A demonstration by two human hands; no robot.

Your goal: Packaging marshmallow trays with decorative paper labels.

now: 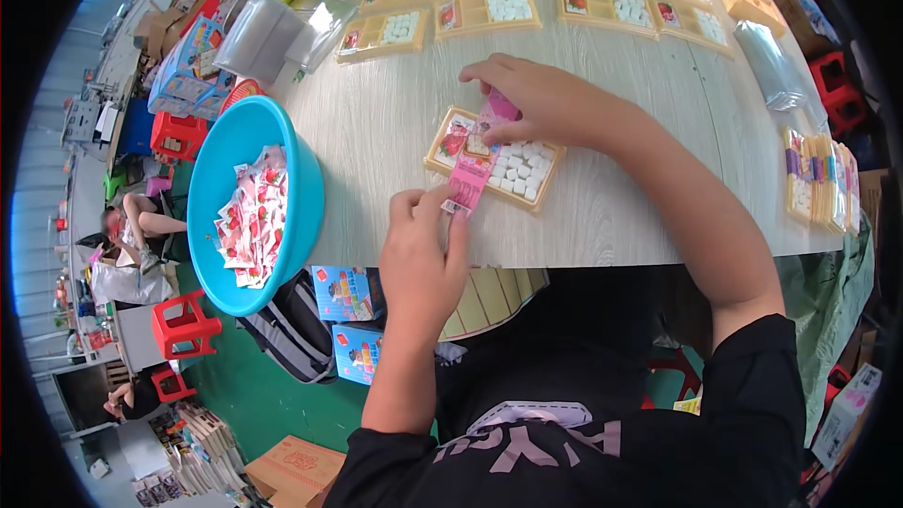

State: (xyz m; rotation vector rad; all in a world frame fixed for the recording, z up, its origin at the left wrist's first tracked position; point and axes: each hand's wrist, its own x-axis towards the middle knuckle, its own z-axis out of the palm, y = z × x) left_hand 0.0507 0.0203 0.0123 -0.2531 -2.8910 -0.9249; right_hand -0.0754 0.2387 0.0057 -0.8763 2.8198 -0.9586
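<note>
A pale yellow tray lies tilted on the table before me, with small white cubes like marshmallows in its right part and a strawberry-printed packet at its left. Across its middle runs a pink printed paper band. The band's near end is pinched between the thumb and fingers of my left hand. From the far side, my right hand grips the other end, its thumb above the tray and its fingers curled past the edge. Whether the band passes beneath the tray is hidden.
Left of me stands a turquoise basin full of strawberry-printed packets. Several filled trays line the far side. Clear plastic sheets and a stack of banded trays are at right. Two blue boxes sit below the table edge.
</note>
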